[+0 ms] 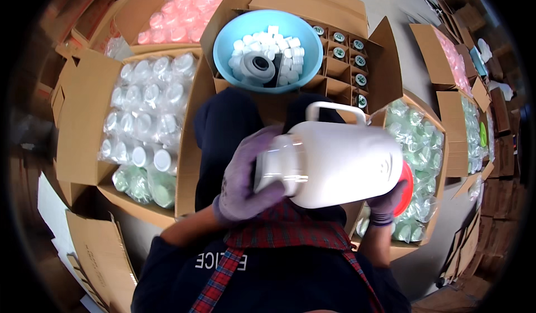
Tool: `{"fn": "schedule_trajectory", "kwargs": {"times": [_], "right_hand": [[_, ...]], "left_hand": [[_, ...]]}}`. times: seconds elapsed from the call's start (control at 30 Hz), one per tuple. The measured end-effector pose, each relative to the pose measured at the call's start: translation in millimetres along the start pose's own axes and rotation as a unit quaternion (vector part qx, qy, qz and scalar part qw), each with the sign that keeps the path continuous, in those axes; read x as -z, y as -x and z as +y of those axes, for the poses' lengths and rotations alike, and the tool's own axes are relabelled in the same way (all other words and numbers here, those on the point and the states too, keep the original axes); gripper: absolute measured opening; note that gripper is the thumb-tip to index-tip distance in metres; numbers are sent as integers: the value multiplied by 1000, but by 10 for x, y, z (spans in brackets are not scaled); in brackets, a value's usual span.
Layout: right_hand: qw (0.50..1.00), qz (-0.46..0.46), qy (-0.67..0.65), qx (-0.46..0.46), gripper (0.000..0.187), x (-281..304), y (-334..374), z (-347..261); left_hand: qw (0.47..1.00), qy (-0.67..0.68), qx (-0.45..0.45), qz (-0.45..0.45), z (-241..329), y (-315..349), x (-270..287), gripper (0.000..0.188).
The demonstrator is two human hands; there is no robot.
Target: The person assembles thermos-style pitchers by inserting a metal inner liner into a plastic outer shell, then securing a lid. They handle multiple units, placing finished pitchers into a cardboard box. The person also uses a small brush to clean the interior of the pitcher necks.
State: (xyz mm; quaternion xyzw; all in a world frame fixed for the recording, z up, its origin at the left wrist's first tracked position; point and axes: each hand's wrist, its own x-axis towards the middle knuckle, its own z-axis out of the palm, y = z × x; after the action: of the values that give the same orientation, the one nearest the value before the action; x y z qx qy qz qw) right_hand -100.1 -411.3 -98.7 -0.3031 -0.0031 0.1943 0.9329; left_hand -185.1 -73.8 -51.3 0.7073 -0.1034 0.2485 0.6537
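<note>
While both hands hold the white jug (349,165) above the lap (223,131), left grip (240,182) is wrapped round its neck (287,162), thumb on the near side. Right grip (386,198) touches the red disc (407,187) at the other end; blurred, can't tell if it pinches. Edges: disc overlaps the right carton (386,251) in view, little room there; thigh lies between left grip and the left carton (190,129). Long axis crosswise, neck pointing left, handle (335,105) away from the body. Farther: blue basin (224,39) past the knees, divided carton (385,62) alongside, grey floor (397,11) beyond.
</note>
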Motion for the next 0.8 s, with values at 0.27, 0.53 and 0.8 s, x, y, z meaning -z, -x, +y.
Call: {"fn": "schedule_trajectory", "kwargs": {"times": [0.27,0.53,0.8], "right_hand": [[494,-404,759,127,34,-1662,-1035,365],[594,-470,652,22,51,-1624,-1702,327],[577,-237,704,341,64,-1295,-2234,621]], "left_hand": [[957,-124,262,2,-29,-53,640,24],[670,-625,400,-29,-2465,-1754,892,86],[954,-94,276,73,-1816,-1728,612,24]]}}
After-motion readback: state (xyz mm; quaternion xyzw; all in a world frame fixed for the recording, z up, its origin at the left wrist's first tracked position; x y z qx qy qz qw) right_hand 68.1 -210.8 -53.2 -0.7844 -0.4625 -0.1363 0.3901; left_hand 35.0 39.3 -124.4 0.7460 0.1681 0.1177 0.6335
